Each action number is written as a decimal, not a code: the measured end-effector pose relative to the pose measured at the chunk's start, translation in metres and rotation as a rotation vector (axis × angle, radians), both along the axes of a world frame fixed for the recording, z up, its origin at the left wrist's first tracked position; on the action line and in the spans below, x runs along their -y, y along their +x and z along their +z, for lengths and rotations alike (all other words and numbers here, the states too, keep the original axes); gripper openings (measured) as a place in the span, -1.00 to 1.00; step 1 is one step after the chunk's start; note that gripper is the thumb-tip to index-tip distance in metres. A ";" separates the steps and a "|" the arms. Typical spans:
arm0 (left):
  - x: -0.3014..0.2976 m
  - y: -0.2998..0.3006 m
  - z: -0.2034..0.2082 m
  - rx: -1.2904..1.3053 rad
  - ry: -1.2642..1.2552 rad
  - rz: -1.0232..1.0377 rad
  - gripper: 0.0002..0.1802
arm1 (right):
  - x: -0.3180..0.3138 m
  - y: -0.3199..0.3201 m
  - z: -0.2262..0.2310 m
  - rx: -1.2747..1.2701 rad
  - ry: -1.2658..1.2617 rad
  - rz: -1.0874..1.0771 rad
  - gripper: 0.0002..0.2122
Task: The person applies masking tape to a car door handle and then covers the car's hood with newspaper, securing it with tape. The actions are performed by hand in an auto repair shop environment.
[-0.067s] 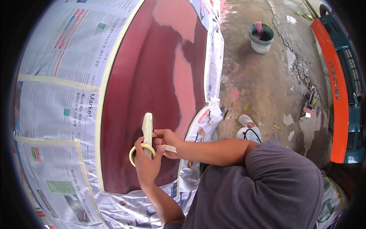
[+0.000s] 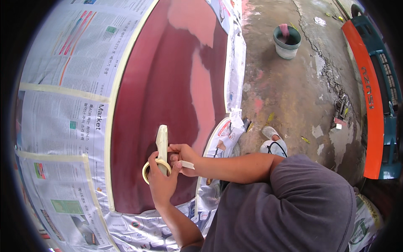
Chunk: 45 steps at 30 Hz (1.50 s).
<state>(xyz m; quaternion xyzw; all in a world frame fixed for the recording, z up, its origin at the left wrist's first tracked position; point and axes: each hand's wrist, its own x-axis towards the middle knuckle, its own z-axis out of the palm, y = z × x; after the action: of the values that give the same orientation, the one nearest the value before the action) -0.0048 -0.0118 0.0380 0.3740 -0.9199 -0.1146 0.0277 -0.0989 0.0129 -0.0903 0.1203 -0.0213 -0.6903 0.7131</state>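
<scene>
Curled about a roll of cream tape [image 2: 145, 172], the left hand [image 2: 163, 181] keeps its index finger across the ring and its thumb up toward the right hand [image 2: 184, 156]. That right hand is folded inward, fingers bent; whether it pinches anything I can't tell from here.

Newspaper [image 2: 63, 122] covers the whole left side, its sheets joined by pale strips. Beside it, bordered in tape, curves a maroon panel [image 2: 168, 84] with pink patches [image 2: 203, 96] along its right side. The person in a grey shirt [image 2: 285, 206] leans in from the lower right. Their left forearm [image 2: 181, 224] rises steeply from the bottom edge, slanting up and left to the wrist; the right forearm [image 2: 235, 169] reaches nearly level across from the shoulder, so both hands meet over the lower part of the panel.

At the far right stands an orange and teal vehicle part [image 2: 369, 96]. A bucket [image 2: 287, 50] with a pink cloth [image 2: 284, 30] over its rim sits on the stained floor [image 2: 268, 84]. Just beyond the fingers, a tape-covered handle [image 2: 161, 138] points up the panel, the roll overlapping its lower end. Smallest of all, a short tape strip [image 2: 187, 164] sticks out between the left thumb and the right hand.
</scene>
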 end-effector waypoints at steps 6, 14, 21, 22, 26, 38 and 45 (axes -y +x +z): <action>0.007 -0.003 -0.005 0.000 0.048 0.015 -0.12 | 0.005 -0.010 -0.005 0.055 -0.178 -0.006 -0.70; 0.017 0.001 -0.012 -0.059 0.070 -0.011 -0.10 | 0.002 -0.026 -0.012 0.002 -0.291 0.115 -0.64; 0.013 -0.008 -0.010 -0.197 0.121 -0.006 -0.21 | -0.004 -0.052 -0.003 -0.152 -0.072 0.113 -0.58; 0.012 -0.010 -0.009 -0.169 0.139 0.034 -0.21 | -0.005 -0.055 -0.003 -0.188 -0.005 0.122 -0.58; 0.012 -0.015 -0.008 -0.151 0.076 0.068 -0.20 | -0.014 -0.057 -0.002 -0.343 0.154 0.208 -0.58; 0.014 -0.035 -0.013 -0.380 0.285 0.172 -0.26 | -0.012 -0.058 -0.011 0.117 -0.377 0.296 -0.49; -0.034 -0.018 0.003 -0.511 -0.101 0.174 -0.33 | -0.020 -0.081 -0.026 -0.037 -0.390 0.398 -0.35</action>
<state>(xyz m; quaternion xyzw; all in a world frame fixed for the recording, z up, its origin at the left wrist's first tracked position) -0.0224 0.0220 0.0412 0.4087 -0.8521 -0.1566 0.2872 -0.1797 0.0334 -0.1158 -0.0301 -0.1166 -0.5216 0.8446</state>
